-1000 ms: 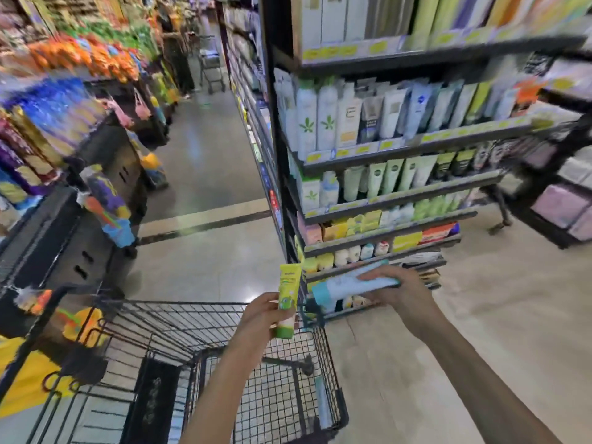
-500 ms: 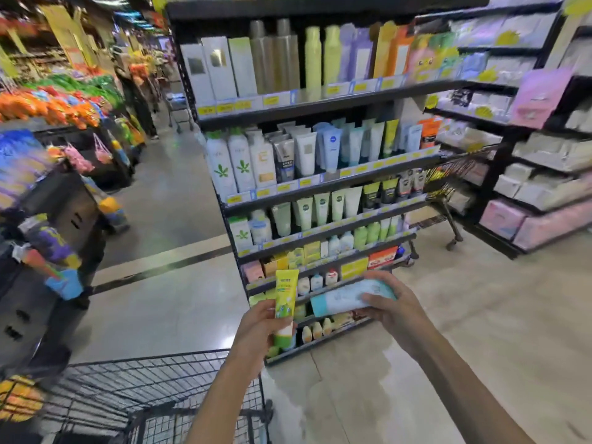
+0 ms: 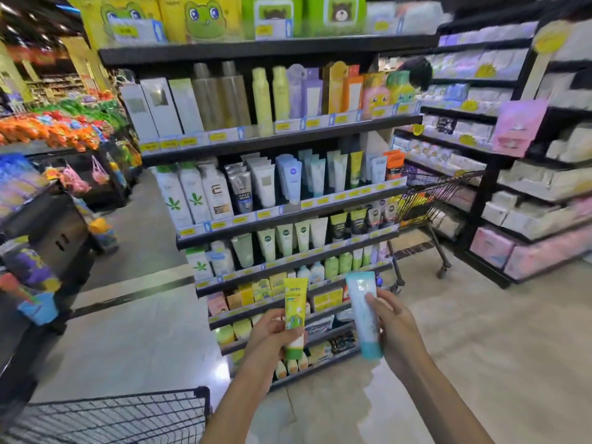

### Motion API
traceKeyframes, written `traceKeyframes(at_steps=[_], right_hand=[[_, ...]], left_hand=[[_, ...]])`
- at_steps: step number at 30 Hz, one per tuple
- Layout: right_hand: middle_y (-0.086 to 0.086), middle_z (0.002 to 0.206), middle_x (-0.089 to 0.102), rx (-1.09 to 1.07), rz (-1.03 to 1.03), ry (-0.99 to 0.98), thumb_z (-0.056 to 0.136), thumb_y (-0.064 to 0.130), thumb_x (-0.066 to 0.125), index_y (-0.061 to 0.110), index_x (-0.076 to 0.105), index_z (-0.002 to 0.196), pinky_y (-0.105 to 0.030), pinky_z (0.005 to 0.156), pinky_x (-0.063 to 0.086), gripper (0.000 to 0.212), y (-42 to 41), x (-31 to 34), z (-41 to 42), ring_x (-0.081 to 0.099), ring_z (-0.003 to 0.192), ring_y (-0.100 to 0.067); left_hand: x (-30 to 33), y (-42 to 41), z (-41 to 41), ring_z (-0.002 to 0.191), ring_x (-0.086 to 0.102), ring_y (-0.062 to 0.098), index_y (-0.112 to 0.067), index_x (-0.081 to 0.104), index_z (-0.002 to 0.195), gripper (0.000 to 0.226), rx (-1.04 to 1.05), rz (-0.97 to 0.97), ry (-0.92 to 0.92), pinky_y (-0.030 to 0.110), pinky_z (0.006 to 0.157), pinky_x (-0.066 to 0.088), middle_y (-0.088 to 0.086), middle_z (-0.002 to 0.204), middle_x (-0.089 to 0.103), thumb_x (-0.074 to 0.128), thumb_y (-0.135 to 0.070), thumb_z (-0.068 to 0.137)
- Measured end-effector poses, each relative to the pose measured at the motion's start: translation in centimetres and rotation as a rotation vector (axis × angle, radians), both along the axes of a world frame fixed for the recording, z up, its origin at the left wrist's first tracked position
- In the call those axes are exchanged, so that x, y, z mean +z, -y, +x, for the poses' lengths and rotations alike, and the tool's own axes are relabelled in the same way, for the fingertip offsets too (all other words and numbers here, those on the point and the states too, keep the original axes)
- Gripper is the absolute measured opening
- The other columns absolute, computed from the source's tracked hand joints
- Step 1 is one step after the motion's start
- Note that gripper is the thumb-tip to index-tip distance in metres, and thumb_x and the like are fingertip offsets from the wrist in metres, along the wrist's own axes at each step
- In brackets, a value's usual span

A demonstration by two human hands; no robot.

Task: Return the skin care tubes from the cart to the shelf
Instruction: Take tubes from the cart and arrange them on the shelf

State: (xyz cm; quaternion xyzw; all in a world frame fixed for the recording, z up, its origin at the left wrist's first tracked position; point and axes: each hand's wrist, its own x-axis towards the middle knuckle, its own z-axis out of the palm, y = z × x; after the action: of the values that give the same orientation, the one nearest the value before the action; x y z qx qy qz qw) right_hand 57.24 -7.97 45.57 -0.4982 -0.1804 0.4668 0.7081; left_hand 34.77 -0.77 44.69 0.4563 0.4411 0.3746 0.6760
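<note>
My left hand (image 3: 267, 331) grips a yellow-green tube (image 3: 295, 310) upright, its green cap pointing down. My right hand (image 3: 395, 328) holds a pale blue tube (image 3: 363, 310) upright beside it, teal cap at the bottom. Both tubes are raised in front of the lower tiers of the black skin care shelf (image 3: 288, 142), apart from it. Rows of tubes, bottles and boxes fill its tiers. The black wire cart (image 3: 121, 415) shows only its rim at the lower left, below my left forearm.
A second wire cart (image 3: 426, 203) stands at the shelf's right end. Shelves of white and pink packs (image 3: 525, 219) line the right side. Dark display stands with colourful goods (image 3: 38, 251) run along the left. Open tiled floor (image 3: 480, 347) lies to the right.
The view has swung up and closer to the shelf. My right hand turned the blue tube from lying sideways to upright. The cart has dropped to the lower left corner.
</note>
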Motion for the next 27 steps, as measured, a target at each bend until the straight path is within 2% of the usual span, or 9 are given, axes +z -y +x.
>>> traceKeyframes(at_steps=[3, 6, 9, 12, 15, 17, 20, 24, 27], right_hand=[[-0.013, 0.095, 0.074, 0.047, 0.017, 0.069, 0.099, 0.023, 0.066, 0.020, 0.066, 0.116, -0.048, 0.069, 0.059, 0.017, -0.9, 0.4, 2.0, 0.070, 0.077, -0.032], [-0.009, 0.090, 0.077, 0.057, 0.004, 0.115, 0.102, 0.026, 0.062, 0.028, 0.063, 0.117, -0.044, 0.064, 0.062, 0.016, -2.5, 1.0, 3.9, 0.074, 0.073, -0.030], [-0.012, 0.091, 0.073, 0.077, -0.017, 0.174, 0.104, 0.027, 0.059, 0.023, 0.061, 0.119, -0.034, 0.054, 0.058, 0.016, -4.9, 1.3, 6.0, 0.072, 0.065, -0.022], [-0.012, 0.092, 0.069, 0.131, -0.044, 0.130, 0.104, 0.026, 0.059, 0.019, 0.064, 0.118, -0.034, 0.054, 0.057, 0.017, -8.1, 1.1, 8.6, 0.070, 0.065, -0.020], [-0.012, 0.096, 0.071, 0.208, -0.063, 0.048, 0.099, 0.017, 0.065, 0.013, 0.067, 0.122, -0.035, 0.054, 0.057, 0.024, -11.3, 1.1, 11.1, 0.071, 0.070, -0.023], [-0.012, 0.097, 0.074, 0.262, -0.079, 0.080, 0.092, 0.006, 0.069, 0.010, 0.066, 0.125, -0.034, 0.058, 0.057, 0.033, -13.8, 1.3, 12.7, 0.072, 0.075, -0.024], [-0.017, 0.111, 0.076, 0.325, -0.063, 0.155, 0.083, -0.002, 0.075, 0.009, 0.062, 0.132, -0.039, 0.072, 0.057, 0.052, -17.6, 1.8, 14.8, 0.072, 0.096, -0.034], [-0.014, 0.113, 0.076, 0.364, -0.030, 0.154, 0.089, -0.005, 0.070, 0.014, 0.061, 0.133, -0.037, 0.069, 0.058, 0.048, -22.1, 2.7, 16.9, 0.073, 0.094, -0.030], [-0.019, 0.120, 0.074, 0.402, 0.015, 0.079, 0.089, -0.002, 0.072, 0.015, 0.058, 0.137, -0.039, 0.077, 0.060, 0.053, -24.7, 2.9, 18.2, 0.072, 0.105, -0.037]], left_hand=[[0.3, -1.4, 2.7, 0.094, 0.075, 0.039, -0.010, 0.062, 0.117, 0.041, 0.009, 0.006, 0.003, 0.053, 0.084, 0.059, 0.015, 0.103, 0.077, 0.078, 0.006, 0.082], [0.1, -3.3, 5.0, 0.099, 0.073, 0.040, -0.011, 0.063, 0.116, 0.043, 0.019, 0.017, 0.014, 0.059, 0.094, 0.056, 0.015, 0.109, 0.075, 0.082, 0.002, 0.080], [-0.1, -5.6, 7.6, 0.102, 0.073, 0.036, -0.014, 0.062, 0.121, 0.053, 0.035, 0.034, 0.017, 0.063, 0.094, 0.054, 0.015, 0.114, 0.073, 0.087, -0.005, 0.076], [0.0, -8.4, 10.1, 0.102, 0.074, 0.035, -0.018, 0.064, 0.120, 0.053, 0.029, 0.068, 0.017, 0.062, 0.094, 0.055, 0.009, 0.113, 0.075, 0.089, -0.010, 0.074], [0.4, -11.3, 12.6, 0.102, 0.074, 0.032, -0.018, 0.065, 0.119, 0.052, 0.049, 0.093, 0.034, 0.059, 0.094, 0.056, 0.006, 0.114, 0.075, 0.090, -0.014, 0.074], [0.8, -13.3, 14.1, 0.103, 0.074, 0.032, -0.017, 0.065, 0.120, 0.055, 0.073, 0.096, 0.046, 0.058, 0.094, 0.056, 0.007, 0.114, 0.075, 0.091, -0.017, 0.072], [1.5, -16.2, 16.0, 0.104, 0.074, 0.029, -0.018, 0.065, 0.120, 0.059, 0.099, 0.105, 0.047, 0.059, 0.096, 0.054, 0.006, 0.114, 0.075, 0.093, -0.022, 0.068], [2.0, -19.8, 18.2, 0.109, 0.072, 0.029, -0.017, 0.062, 0.123, 0.075, 0.145, 0.113, 0.061, 0.059, 0.100, 0.052, 0.008, 0.116, 0.074, 0.095, -0.032, 0.057], [2.2, -21.9, 19.6, 0.110, 0.071, 0.029, -0.020, 0.063, 0.121, 0.084, 0.196, 0.105, 0.039, 0.057, 0.099, 0.054, 0.009, 0.120, 0.071, 0.098, -0.044, 0.047]])
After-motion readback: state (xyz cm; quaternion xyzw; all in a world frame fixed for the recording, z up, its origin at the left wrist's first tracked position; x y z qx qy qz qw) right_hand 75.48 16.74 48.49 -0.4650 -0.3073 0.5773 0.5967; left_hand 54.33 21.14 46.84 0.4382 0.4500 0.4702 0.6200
